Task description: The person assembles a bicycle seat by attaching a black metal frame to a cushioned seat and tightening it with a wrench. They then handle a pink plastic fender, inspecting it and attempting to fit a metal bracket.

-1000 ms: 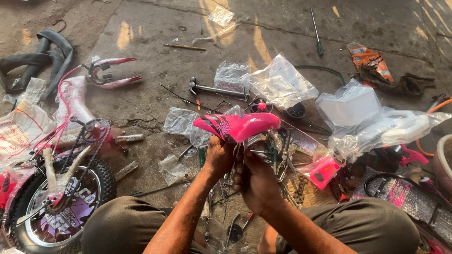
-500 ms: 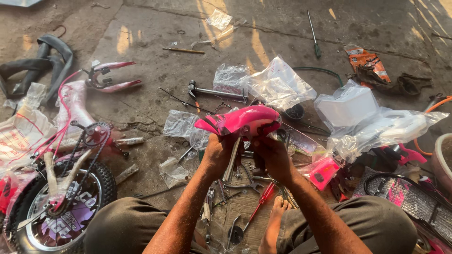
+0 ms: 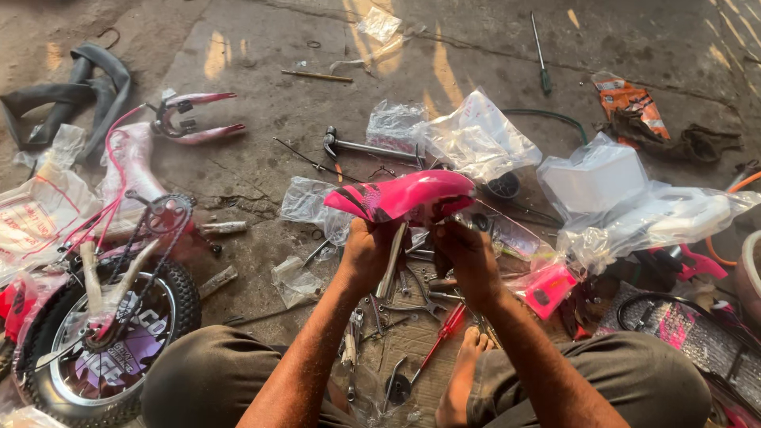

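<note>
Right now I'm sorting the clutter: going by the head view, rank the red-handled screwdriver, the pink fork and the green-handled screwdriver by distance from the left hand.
1. red-handled screwdriver: just below and right of the left hand.
2. pink fork: up and left, by the frame.
3. green-handled screwdriver: far up right, top of the floor.

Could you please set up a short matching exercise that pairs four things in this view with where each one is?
Things:
1. pink bicycle saddle
2. black-tyred wheel
3. red-handled screwdriver
4. orange packet

Places:
A. upper right on the floor
B. on the floor between the person's knees
C. held up by the left hand and right hand
D. lower left, on the pink frame

Pairs: 1-C, 2-D, 3-B, 4-A
</note>
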